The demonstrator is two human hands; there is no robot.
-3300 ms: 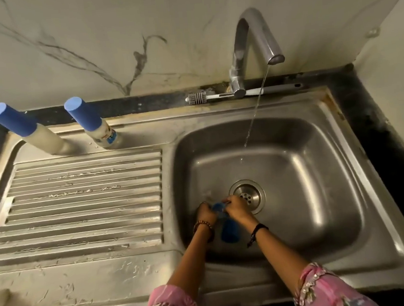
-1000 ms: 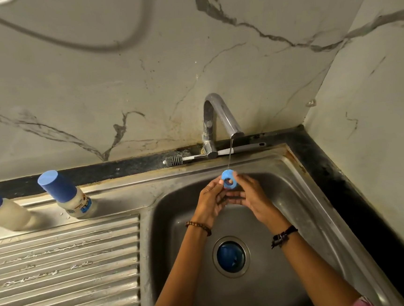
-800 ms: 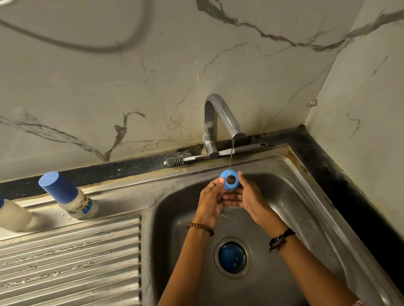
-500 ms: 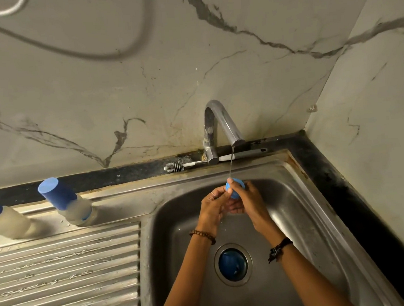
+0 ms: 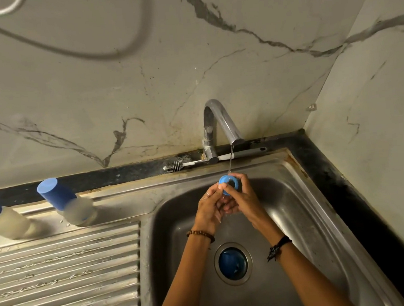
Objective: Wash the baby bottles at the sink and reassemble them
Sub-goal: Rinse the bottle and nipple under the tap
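A person is holding a blue bottle ring (image 5: 227,182) under the tap's (image 5: 220,124) thin stream over the sink (image 5: 298,207), left hand (image 5: 210,208) and right hand (image 5: 242,198) both pinching it; turning it slowly should rinse every side.

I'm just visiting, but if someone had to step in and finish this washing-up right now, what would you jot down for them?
Left hand and right hand both pinch the blue bottle ring under the tap's thin stream.
A blue cap sits in the sink's drain.
Two capped bottles stand on the drainboard; a brush lies behind the tap.
Done: ring getting rinsed.
Left: finish the ring, wash the cap, reassemble.
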